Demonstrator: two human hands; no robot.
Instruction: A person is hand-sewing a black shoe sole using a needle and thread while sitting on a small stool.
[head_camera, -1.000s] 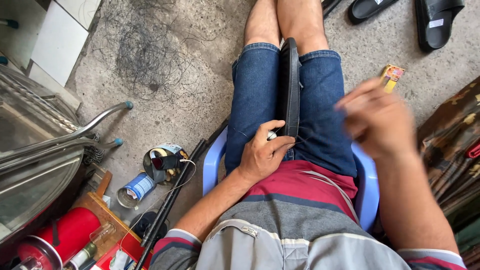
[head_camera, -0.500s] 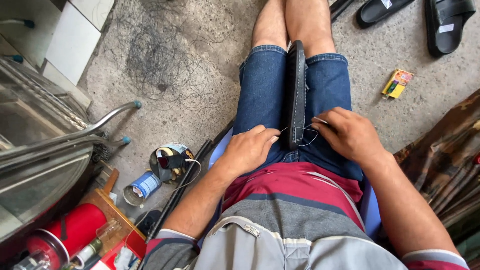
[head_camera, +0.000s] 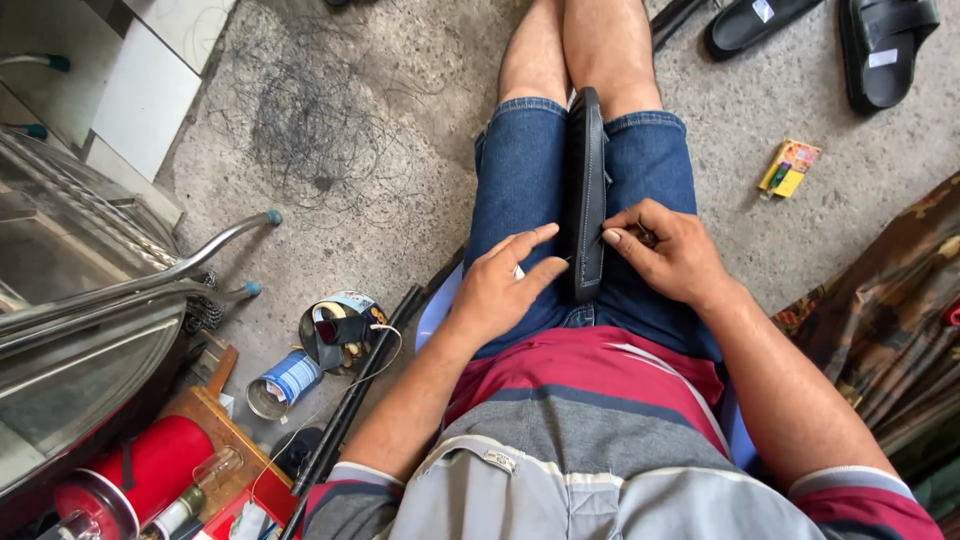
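While the black sandal (head_camera: 586, 190) stood on edge between your thighs, your left hand (head_camera: 508, 285) steadied it with loose fingers and your right hand (head_camera: 672, 255) pinched a needle, apparently mid-stitch, needing a straight pull next.

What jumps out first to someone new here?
A long black sandal clamped on edge between the knees, centre frame, with the left hand and right hand at its near end. Next, the tangle of thread on the concrete upper left, and a yellow packet at right.
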